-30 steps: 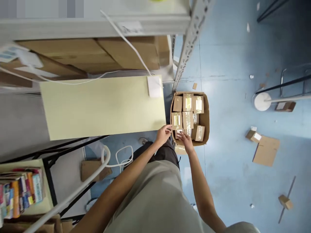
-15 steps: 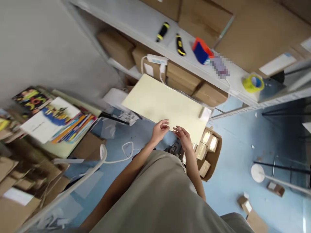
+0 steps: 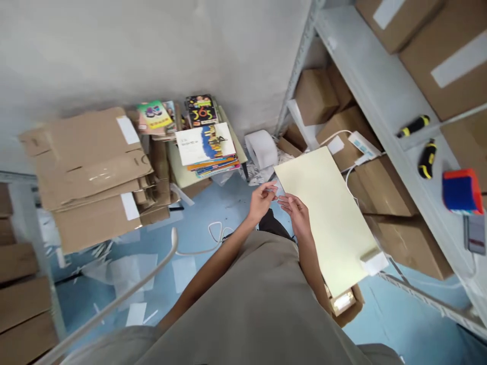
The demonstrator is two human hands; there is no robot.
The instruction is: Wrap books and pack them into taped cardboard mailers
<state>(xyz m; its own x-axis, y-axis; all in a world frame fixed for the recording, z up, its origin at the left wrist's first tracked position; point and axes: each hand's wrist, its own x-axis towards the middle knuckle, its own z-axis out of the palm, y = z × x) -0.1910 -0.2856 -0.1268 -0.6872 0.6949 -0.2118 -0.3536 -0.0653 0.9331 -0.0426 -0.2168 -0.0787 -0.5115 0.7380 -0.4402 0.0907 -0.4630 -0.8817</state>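
Observation:
My left hand [image 3: 262, 203] is held in front of my body, fingers loosely bent and no object visible in them. Close beside it is my right hand [image 3: 297, 213], its fingers apart and nothing seen in it. Both are near the left edge of a pale yellow tabletop [image 3: 323, 203], the right hand closest to it. On the far right corner of that tabletop stands a small white box [image 3: 375, 262].
Left, flattened cardboard boxes [image 3: 95, 157] are stacked near a pile of books [image 3: 207, 144]. A white paper roll [image 3: 262, 148] stands by the wall. The metal shelf [image 3: 380, 66] at right bears cartons, cutters [image 3: 427, 158] and a power strip [image 3: 364, 146]. A white tube [image 3: 125, 294] crosses the lower left.
The view has turned to the left, so the tabletop and shelf now appear further right and the cardboard stack shows fully. My hands remain close together in front of me.

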